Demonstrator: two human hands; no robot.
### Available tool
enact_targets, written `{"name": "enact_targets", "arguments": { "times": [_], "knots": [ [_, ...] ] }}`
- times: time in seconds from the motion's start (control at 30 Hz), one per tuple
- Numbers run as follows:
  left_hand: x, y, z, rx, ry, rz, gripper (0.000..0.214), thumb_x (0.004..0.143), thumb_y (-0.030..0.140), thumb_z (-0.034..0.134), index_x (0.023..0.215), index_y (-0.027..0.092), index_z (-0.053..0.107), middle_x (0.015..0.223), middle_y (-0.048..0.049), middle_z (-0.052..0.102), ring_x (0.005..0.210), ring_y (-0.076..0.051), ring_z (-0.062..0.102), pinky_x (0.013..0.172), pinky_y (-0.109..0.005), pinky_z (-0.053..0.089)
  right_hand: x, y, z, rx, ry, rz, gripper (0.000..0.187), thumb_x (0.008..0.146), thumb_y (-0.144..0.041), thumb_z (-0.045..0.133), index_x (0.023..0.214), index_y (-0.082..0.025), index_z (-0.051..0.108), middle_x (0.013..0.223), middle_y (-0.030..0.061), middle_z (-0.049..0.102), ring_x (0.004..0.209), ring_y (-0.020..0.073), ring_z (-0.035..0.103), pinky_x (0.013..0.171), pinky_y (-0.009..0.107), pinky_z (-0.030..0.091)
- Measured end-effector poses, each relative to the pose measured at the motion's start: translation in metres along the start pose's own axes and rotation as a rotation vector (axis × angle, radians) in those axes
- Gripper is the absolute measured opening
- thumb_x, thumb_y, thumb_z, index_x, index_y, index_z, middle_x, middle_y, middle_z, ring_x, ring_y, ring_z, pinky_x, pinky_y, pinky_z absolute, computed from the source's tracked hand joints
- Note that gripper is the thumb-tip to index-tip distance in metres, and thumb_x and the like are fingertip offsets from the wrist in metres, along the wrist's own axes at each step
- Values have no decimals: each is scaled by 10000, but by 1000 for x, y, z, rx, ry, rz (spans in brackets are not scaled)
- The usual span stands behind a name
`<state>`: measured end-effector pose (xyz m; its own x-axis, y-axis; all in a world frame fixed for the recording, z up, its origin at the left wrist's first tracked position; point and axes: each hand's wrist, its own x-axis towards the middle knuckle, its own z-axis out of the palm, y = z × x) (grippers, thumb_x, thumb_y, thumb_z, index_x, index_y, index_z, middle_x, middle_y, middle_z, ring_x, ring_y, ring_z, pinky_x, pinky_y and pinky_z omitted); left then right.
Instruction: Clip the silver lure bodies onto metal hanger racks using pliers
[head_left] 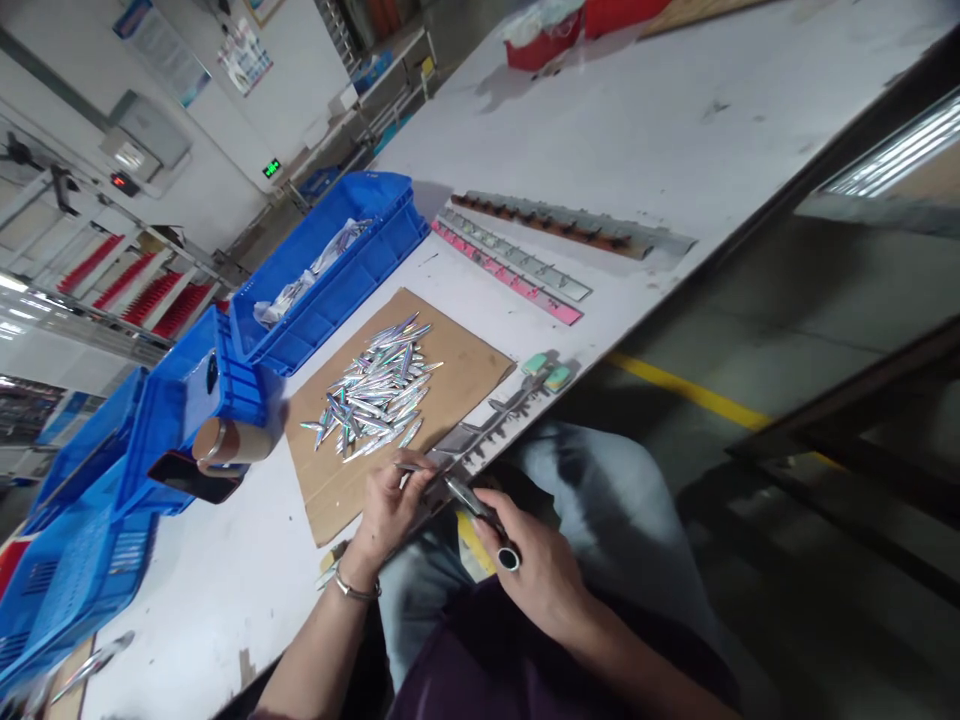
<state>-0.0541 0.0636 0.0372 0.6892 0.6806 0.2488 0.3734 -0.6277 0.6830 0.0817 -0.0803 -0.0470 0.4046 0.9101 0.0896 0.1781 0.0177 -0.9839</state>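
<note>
My left hand (391, 505) is closed in a pinch on a small slim silver lure (409, 467), mostly hidden by the fingertips. My right hand (529, 560) wraps round a dark grey cylindrical tool (472, 500) with a round black end; its tip points at the left fingertips. Both hands are at the near table edge, beside a metal rack strip (487, 432) with a row of small dark prongs. Just beyond them, a pile of shiny silver fishing lures (379, 390) lies on a brown cardboard sheet (465, 365).
Two green-topped blocks (556, 378) sit by the strip. Further off lie a pink strip (517, 278) and a rusty toothed strip (555, 222). Blue crates (337, 285), a brown mug (232, 443) and a phone (191, 477) stand left. A red bin (544, 45) is at the back.
</note>
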Motion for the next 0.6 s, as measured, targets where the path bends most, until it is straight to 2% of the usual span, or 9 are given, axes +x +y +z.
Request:
{"name": "enact_targets", "arguments": {
  "times": [0.07, 0.13, 0.2, 0.23, 0.3, 0.37, 0.47, 0.53, 0.6],
  "knots": [
    [2, 2, -1, 48, -28, 62, 183, 1010, 336, 587, 972, 194, 697, 895, -63, 739, 843, -167, 702, 783, -285, 550, 3, 1, 1, 356, -58, 202, 280, 966, -473, 540, 1109, -261, 656, 796, 35, 726, 727, 214, 689, 675, 323, 538],
    [2, 5, -1, 79, -39, 110, 165, 1012, 316, 584, 977, 197, 693, 891, -65, 740, 852, -168, 709, 782, -284, 556, 6, 3, 4, 695, -142, 367, 383, 953, -596, 522, 1008, -246, 668, 652, -1, 625, 567, 174, 599, 551, 290, 490],
    [3, 8, 0, 114, -30, 139, 162, 1016, 311, 577, 981, 200, 691, 886, -68, 740, 841, -166, 710, 776, -287, 563, 7, 5, 7, 871, -228, 434, 509, 941, -682, 475, 939, -217, 681, 601, -13, 556, 466, 138, 503, 467, 261, 424],
    [2, 9, 2, 134, -21, 147, 164, 1016, 315, 576, 981, 204, 691, 882, -69, 739, 833, -167, 709, 772, -290, 566, 6, 6, 8, 860, -233, 426, 553, 949, -699, 433, 927, -208, 687, 595, -10, 547, 447, 130, 482, 451, 256, 408],
    [2, 10, 4, 164, -2, 153, 166, 1016, 321, 575, 980, 209, 693, 874, -69, 738, 820, -167, 708, 763, -291, 570, 2, 7, 9, 739, -165, 390, 555, 979, -671, 388, 963, -207, 693, 612, 9, 579, 478, 148, 525, 478, 273, 440],
    [1, 10, 5, 164, 13, 162, 155, 1012, 309, 582, 974, 209, 695, 868, -63, 737, 813, -163, 708, 755, -283, 569, -3, 5, 6, 520, -50, 310, 436, 989, -583, 455, 1064, -226, 695, 709, 45, 666, 616, 193, 628, 594, 318, 504],
    [1, 9, 5, 149, 27, 181, 124, 1006, 279, 595, 971, 208, 691, 869, -55, 738, 812, -156, 708, 753, -278, 567, -6, 2, 0, 31, 40, 42, 305, 972, -392, 544, 1204, -250, 681, 904, 80, 747, 818, 247, 691, 764, 375, 504],
    [1, 8, 5, 146, 33, 190, 110, 1004, 271, 600, 974, 213, 689, 870, -52, 738, 814, -155, 706, 756, -278, 566, -6, 0, -2, -279, 65, -139, 311, 998, -305, 477, 1243, -248, 661, 955, 81, 762, 832, 250, 702, 770, 382, 491],
    [1, 6, 6, 140, 38, 192, 104, 1002, 270, 604, 977, 214, 688, 869, -52, 738, 815, -153, 705, 755, -277, 566, -6, -1, -2, -419, 78, -215, 319, 1021, -265, 425, 1265, -233, 629, 965, 72, 770, 813, 241, 714, 741, 374, 490]
  ]
}}
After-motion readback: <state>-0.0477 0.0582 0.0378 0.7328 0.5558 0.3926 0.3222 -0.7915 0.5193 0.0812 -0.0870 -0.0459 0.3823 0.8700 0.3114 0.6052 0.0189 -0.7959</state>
